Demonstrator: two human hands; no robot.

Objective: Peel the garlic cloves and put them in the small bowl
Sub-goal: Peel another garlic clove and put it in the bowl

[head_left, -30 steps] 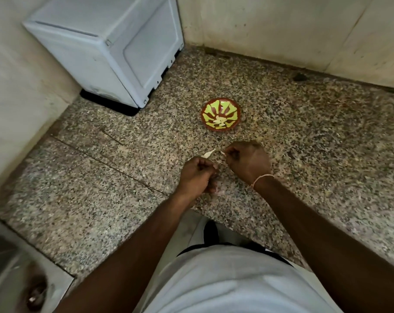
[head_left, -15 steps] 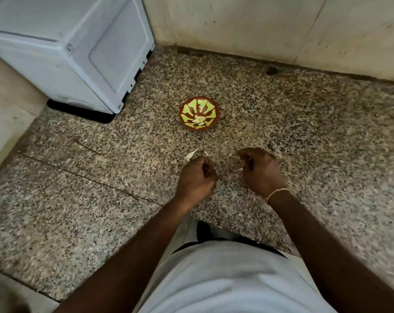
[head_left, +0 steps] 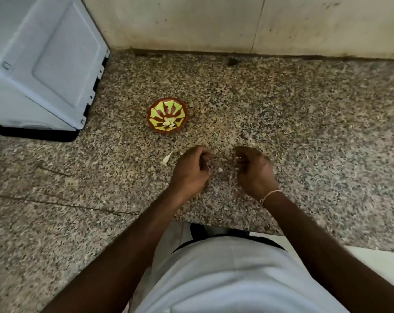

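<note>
Hands have pulled apart since a second ago: left hand (head_left: 189, 170) curled, seemingly pinching a garlic clove (head_left: 209, 169) I can barely see; right hand (head_left: 254, 170) curled too, contents can't tell, likely skin just stripped off. A peel scrap (head_left: 167, 158) lies on the granite surface (head_left: 304, 123) just left of the left hand. Small bowl (head_left: 168, 114) sits beyond, well apart, peeled cloves (head_left: 169, 123) already inside; probably mid-peel.

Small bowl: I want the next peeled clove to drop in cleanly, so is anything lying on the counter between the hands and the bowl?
Nothing visible blocks the way. The counter between the left hand, the right hand and the small bowl is bare. A garlic peel lies left of that path.
</note>
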